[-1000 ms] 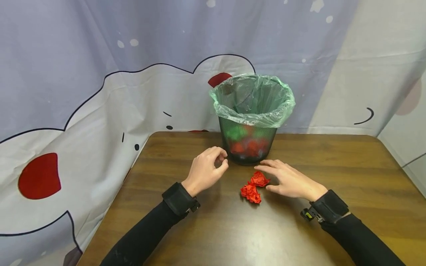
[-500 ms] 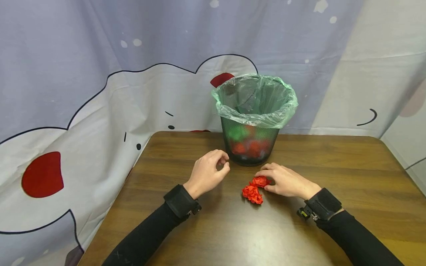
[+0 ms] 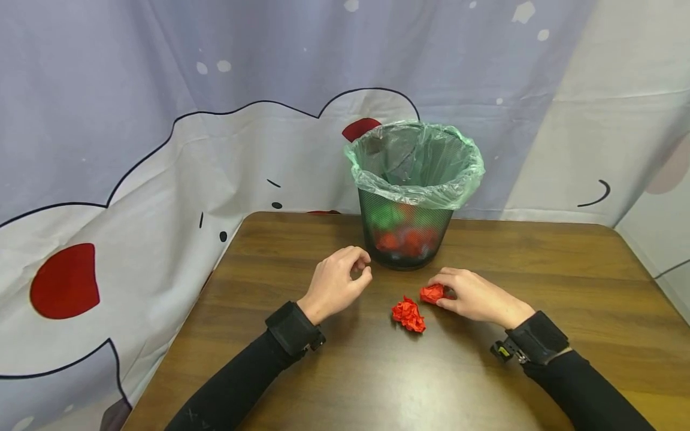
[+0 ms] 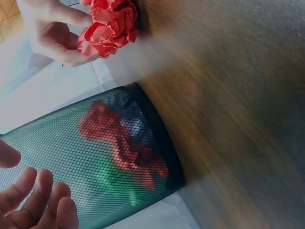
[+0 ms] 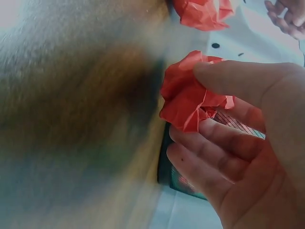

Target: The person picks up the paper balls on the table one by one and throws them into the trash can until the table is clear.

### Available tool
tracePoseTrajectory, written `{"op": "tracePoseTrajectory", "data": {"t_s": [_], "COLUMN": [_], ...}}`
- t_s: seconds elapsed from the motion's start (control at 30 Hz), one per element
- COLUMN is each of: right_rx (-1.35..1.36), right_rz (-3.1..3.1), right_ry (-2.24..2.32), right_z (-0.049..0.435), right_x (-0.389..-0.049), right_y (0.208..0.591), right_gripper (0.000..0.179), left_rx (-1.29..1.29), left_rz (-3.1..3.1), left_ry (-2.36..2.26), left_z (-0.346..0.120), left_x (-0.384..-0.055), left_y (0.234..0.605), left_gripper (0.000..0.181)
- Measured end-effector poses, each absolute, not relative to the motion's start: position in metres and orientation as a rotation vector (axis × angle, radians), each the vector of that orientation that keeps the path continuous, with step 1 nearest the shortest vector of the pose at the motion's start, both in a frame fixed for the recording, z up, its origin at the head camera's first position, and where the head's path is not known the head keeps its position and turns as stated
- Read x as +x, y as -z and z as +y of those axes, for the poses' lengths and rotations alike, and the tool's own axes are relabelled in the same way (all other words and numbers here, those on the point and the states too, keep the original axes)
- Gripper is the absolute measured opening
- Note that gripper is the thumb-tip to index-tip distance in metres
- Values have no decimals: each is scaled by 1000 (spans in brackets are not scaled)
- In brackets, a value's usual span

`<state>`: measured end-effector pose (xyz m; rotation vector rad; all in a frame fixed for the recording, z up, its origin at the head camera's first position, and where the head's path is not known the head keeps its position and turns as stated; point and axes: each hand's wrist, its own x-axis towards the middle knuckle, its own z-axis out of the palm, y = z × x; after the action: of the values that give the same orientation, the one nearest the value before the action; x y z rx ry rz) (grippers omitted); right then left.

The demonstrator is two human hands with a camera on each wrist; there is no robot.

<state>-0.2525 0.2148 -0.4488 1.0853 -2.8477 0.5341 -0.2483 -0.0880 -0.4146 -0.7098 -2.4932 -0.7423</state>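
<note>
My right hand (image 3: 474,297) pinches a crumpled ball of red paper (image 3: 432,293) between thumb and fingers, close to the tabletop. In the right wrist view the thumb presses on the held paper (image 5: 183,95) from one side, with fingertips on the other. A second red paper ball (image 3: 408,315) lies on the table, just left of the held one. Left of both, my left hand (image 3: 335,281) hovers with its fingers loosely bent and nothing in them. Beyond the hands stands a black mesh bin (image 3: 405,239) lined with a green plastic bag (image 3: 417,194).
Red and green crumpled pieces (image 4: 124,152) show through the bin's mesh. The wooden table (image 3: 539,257) ends at the back against a patterned curtain (image 3: 259,54). Each wrist wears a black strap (image 3: 293,326) with a small camera.
My right hand has come down onto the farther red paper ball, pinched it and drawn it slightly right, apart from the other ball. The left hand has hardly moved.
</note>
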Motion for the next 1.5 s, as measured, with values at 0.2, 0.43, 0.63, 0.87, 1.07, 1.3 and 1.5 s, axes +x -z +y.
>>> {"op": "tracePoseTrajectory", "data": {"t_s": [0.2,0.43,0.63,0.87,1.07,1.3,1.5], "right_rx": [1100,1088,1083,1086,1095,1100,1126], "right_rz": [-2778,-2698,-2600,-2513,-2475,-2453,-2415], "right_ry": [-518,-448,-387,-310,-240,-192,-175], "right_z": [226,238,245,245,241,234,230], "right_x": [-248,-245,-238,-227,-223,-224,-229], "right_y": [430,386,346,307,279,248,223], "right_gripper": [29,29,31,32,34,32,28], "left_rx": [-704,-706,-708,-708,-709,-739,-735], "left_rz": [-2500,-2518,-2519,-2530,-2541,-2555,-2562], "left_ry": [750,746,747,746,742,732,736], "left_z": [-89,-88,-87,-85,-84,-81,-82], "left_x": [-249,-249,-249,-248,-246,-245,-244], "left_y": [417,420,424,428,429,431,431], "left_gripper": [8,8,9,9,8,8,6]}}
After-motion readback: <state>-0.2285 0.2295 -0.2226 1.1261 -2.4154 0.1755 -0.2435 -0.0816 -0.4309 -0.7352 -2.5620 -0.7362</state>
